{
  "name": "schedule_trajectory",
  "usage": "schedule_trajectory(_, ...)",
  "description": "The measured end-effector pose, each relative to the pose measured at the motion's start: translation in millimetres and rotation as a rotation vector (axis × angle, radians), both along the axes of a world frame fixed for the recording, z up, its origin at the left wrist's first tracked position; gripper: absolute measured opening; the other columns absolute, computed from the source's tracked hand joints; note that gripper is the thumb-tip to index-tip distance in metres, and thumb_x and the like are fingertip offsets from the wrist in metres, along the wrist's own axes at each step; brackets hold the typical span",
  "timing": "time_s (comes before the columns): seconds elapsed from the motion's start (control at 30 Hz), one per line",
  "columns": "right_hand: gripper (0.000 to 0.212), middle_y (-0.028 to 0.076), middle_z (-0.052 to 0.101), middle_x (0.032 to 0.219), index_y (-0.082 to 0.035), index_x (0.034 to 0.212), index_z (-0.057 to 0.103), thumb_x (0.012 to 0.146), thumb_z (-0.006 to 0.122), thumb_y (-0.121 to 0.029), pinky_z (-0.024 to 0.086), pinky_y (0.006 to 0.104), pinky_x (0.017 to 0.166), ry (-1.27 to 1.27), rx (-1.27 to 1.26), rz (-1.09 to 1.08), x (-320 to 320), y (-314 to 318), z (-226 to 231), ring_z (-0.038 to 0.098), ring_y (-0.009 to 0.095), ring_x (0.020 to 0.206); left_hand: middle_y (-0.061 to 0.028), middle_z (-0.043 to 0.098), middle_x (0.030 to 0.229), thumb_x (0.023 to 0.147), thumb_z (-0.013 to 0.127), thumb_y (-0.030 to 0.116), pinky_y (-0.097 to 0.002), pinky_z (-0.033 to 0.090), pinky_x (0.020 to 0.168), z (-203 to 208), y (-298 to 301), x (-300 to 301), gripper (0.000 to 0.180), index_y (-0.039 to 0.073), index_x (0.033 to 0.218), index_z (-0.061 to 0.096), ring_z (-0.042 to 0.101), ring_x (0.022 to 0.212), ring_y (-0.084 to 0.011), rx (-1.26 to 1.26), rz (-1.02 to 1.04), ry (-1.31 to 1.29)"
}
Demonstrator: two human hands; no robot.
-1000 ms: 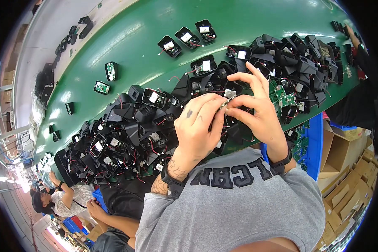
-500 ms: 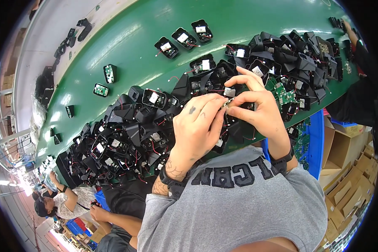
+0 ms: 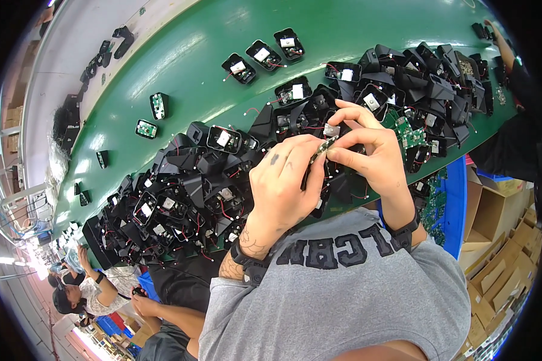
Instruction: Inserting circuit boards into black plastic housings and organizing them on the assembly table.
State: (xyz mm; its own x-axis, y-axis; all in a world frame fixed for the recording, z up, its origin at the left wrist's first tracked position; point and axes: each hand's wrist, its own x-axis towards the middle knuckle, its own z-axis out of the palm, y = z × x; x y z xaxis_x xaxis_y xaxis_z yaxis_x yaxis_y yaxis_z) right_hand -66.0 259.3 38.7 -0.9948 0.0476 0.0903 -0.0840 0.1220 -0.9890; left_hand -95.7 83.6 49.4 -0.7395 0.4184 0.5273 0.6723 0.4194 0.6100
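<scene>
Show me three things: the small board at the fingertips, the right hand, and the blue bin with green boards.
Small board (image 3: 325, 146): head view, middle of its visible edge.
Right hand (image 3: 379, 157): head view, back of the hand.
Blue bin (image 3: 456, 207): head view, its wall.

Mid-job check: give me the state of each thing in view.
Left hand: closed on board
Board: held up, tilted
Right hand: thumb and forefinger at board; grip unclear
Three far housings: open side up
Housing pile: jumbled
Green boards: loose
Blue bin: open, more boards inside
Cardboard box: open
</scene>
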Motion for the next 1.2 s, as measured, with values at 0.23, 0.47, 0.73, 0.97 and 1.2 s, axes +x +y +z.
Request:
schedule_trajectory(0.23,0.012,0.01,0.056,0.106,0.003,0.082,0.066,0.072,0.072,0.006,0.049,0.0353,0.092,-0.009,-0.098,0.011,7,-9,-3,0.057,0.023,0.108,-0.0105,0.067,0.086,0.077,0.068,0.002,-0.0312,0.052,0.063,1,0,6,0.016,0.002,0.092,0.063,0.066,0.074,-0.0257,0.156,0.042,-0.074)
schedule_trajectory(0.47,0.029,0.005,0.057,0.097,-0.002,0.094,0.061,0.07,0.077,0.002,0.05,0.0243,0.074,-0.203,-0.19,0.031,7,-4,12,0.059,0.01,0.086,-0.01,0.065,0.078,0.079,0.067,0.002,-0.0302,0.05,0.065,5,-5,11,0.011,0.0,0.089,0.062,0.063,0.068,-0.0212,0.212,0.054,-0.383)
schedule_trajectory(0.73,0.066,0.014,0.06,0.124,-0.006,0.115,0.065,0.058,0.085,-0.032,0.045,0.0422,0.095,0.46,0.269,0.553,-13,24,15,0.057,0.031,0.111,-0.0055,0.052,0.105,0.083,0.067,0.005,-0.0278,0.042,0.089,1,-12,1,0.036,0.007,0.106,0.04,0.05,0.101,-0.0117,0.504,-0.25,-1.136)
schedule_trajectory(0.97,0.064,0.014,0.065,0.114,-0.004,0.105,0.067,0.051,0.089,-0.031,0.049,0.0396,0.088,0.352,0.2,0.377,-10,17,14,0.061,0.03,0.103,-0.0048,0.05,0.11,0.068,0.081,0.009,-0.0274,0.041,0.088,4,-27,-7,0.057,0.009,0.107,0.04,0.048,0.103,-0.0123,0.344,-0.351,-0.995)
schedule_trajectory(1.2,0.061,0.019,0.062,0.115,-0.006,0.097,0.064,0.049,0.092,-0.03,0.044,0.0446,0.089,0.435,0.041,0.302,0,1,-8,0.058,0.032,0.102,-0.0056,0.057,0.092,0.066,0.079,0.007,-0.0287,0.045,0.083,17,-25,-9,0.047,0.003,0.101,0.049,0.056,0.089,-0.0144,0.028,-0.271,-0.948)
